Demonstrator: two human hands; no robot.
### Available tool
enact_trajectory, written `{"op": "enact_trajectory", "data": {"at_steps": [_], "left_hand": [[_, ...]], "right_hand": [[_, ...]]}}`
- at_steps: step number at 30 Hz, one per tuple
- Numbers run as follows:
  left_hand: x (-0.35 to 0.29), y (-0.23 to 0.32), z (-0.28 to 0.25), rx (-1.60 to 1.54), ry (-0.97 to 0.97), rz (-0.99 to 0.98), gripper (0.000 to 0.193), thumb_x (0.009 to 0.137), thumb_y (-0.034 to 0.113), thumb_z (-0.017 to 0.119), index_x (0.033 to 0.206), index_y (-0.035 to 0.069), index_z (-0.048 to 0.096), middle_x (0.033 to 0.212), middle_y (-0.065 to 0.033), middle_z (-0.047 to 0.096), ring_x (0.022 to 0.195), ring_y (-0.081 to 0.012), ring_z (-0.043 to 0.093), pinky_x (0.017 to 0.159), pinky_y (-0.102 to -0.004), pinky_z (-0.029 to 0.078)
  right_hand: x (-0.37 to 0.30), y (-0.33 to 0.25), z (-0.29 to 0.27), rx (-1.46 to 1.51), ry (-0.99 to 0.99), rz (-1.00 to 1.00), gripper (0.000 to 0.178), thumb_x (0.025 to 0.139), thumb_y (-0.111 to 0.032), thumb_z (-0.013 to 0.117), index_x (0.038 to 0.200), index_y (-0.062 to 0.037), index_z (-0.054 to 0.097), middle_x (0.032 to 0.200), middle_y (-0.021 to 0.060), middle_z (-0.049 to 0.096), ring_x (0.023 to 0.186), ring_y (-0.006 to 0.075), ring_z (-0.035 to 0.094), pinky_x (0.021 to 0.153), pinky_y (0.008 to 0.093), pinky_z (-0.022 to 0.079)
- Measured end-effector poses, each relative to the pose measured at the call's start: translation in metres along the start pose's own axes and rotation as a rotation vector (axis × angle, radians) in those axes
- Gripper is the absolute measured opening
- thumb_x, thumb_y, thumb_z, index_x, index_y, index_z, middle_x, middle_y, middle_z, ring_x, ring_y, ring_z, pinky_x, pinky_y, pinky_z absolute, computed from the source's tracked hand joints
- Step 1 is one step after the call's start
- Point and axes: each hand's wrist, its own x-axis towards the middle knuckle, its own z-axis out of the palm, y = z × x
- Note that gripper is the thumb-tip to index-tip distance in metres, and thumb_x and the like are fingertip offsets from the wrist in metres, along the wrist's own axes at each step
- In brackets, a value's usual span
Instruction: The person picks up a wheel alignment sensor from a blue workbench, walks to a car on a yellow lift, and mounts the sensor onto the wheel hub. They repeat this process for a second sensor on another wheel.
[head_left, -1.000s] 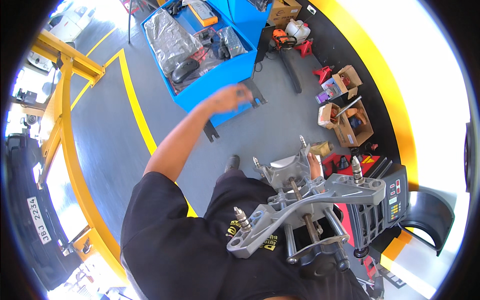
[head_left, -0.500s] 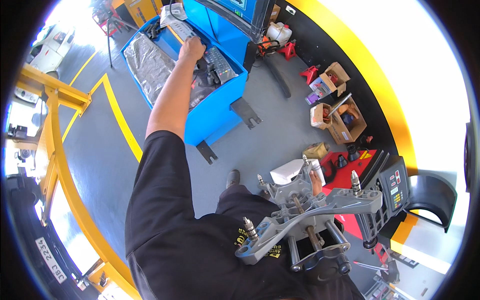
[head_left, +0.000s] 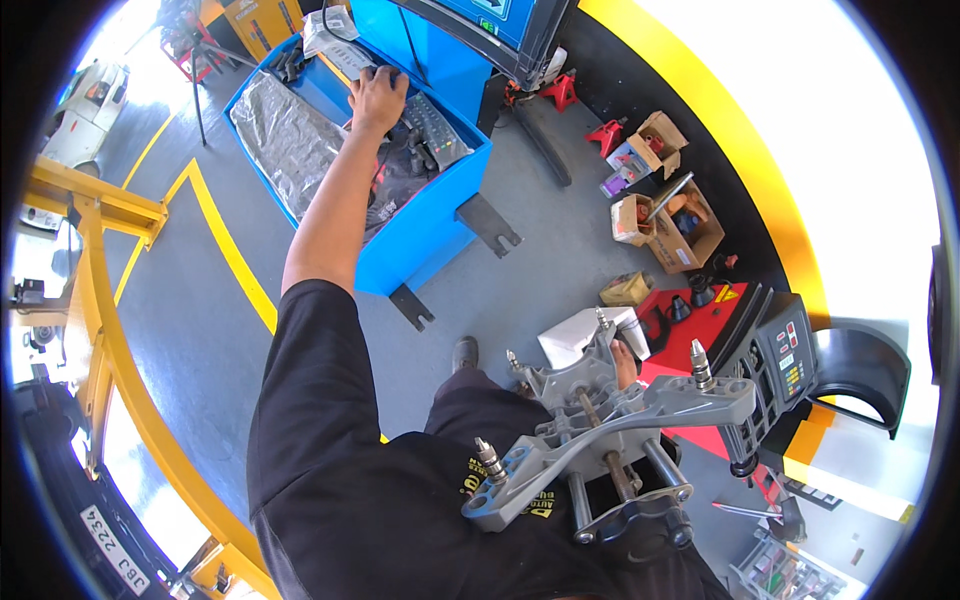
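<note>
My left hand (head_left: pixel 377 103) reaches into the top tray of a blue cabinet (head_left: pixel 425 205). Its fingers curl over a small dark rounded object (head_left: pixel 384 73) whose kind I cannot make out. Right of that hand lies a keyboard (head_left: pixel 432 128) under a clear cover; a crumpled grey plastic sheet (head_left: pixel 290 135) is to its left. My right hand (head_left: pixel 624 365) shows only partly behind a grey metal wheel clamp (head_left: pixel 610 425), which it grips in front of my body. The clamp has metal studs on its arms and two parallel rods.
A monitor (head_left: pixel 500 35) stands above the cabinet. Forked metal plates (head_left: pixel 488 225) jut from the cabinet base. On the right are open cardboard boxes (head_left: pixel 688 235), red jack stands (head_left: pixel 604 137) and a red machine with a control panel (head_left: pixel 785 352). A yellow frame (head_left: pixel 120 370) curves along the left.
My left hand stays in the tray; its fingers have shifted, and the dark object now shows at their tips. The view has turned slightly, showing more of the monitor. The clamp stays in my right hand.
</note>
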Motion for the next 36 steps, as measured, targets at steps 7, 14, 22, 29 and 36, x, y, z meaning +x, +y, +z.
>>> {"op": "enact_trajectory", "data": {"at_steps": [7,14,22,29,36], "left_hand": [[0.019,-0.018,-0.046,-0.753,0.205,-0.075,0.035,0.098,0.026,0.057,0.12,0.003,0.073,0.119,-0.0141,0.072,0.114,-0.0262,0.065,0.103,-0.0372,0.046],[-0.244,0.076,-0.13,-1.416,-1.012,-0.026,0.061,0.088,0.023,0.072,0.144,0.006,0.056,0.142,-0.0095,0.062,0.132,-0.0261,0.057,0.108,-0.0436,0.047],[-0.446,0.18,-0.166,-1.376,-1.666,0.451,0.084,0.092,0.033,0.071,0.162,0.007,0.031,0.163,-0.0198,0.037,0.152,-0.0333,0.034,0.124,-0.0476,0.026],[-0.553,0.219,-0.165,-1.616,-1.915,0.764,0.054,0.101,0.029,0.063,0.15,0.009,0.052,0.164,-0.0166,0.035,0.151,-0.0333,0.035,0.123,-0.0476,0.028],[-0.584,0.323,-0.233,-1.06,-2.517,0.868,0.053,0.095,0.028,0.069,0.144,0.009,0.058,0.158,-0.0178,0.041,0.148,-0.0338,0.036,0.121,-0.0451,0.031]], "right_hand": [[-0.012,0.023,-0.007,-0.097,0.026,-0.02,0.046,0.109,-0.041,0.046,0.111,-0.0016,0.069,0.1,0.0178,0.072,0.092,0.0325,0.066,0.086,0.0429,0.048],[-0.034,0.01,-0.013,-0.165,0.053,0.072,0.042,0.107,-0.039,0.049,0.112,-0.0012,0.068,0.107,0.0226,0.071,0.099,0.0389,0.066,0.087,0.0459,0.05],[-0.124,0.006,-0.022,-0.085,0.183,-0.029,0.038,0.106,-0.034,0.05,0.113,-0.0008,0.068,0.109,0.0225,0.069,0.103,0.0398,0.065,0.091,0.0463,0.051],[-0.274,0.039,-0.057,-0.093,0.409,-0.027,0.034,0.104,-0.029,0.052,0.114,-0.0004,0.068,0.111,0.0225,0.068,0.107,0.0405,0.065,0.094,0.0468,0.052],[-0.449,0.087,-0.092,-0.182,0.747,0.096,0.03,0.103,-0.024,0.053,0.115,0.0,0.067,0.114,0.0225,0.066,0.11,0.0413,0.065,0.097,0.0472,0.053]]}}
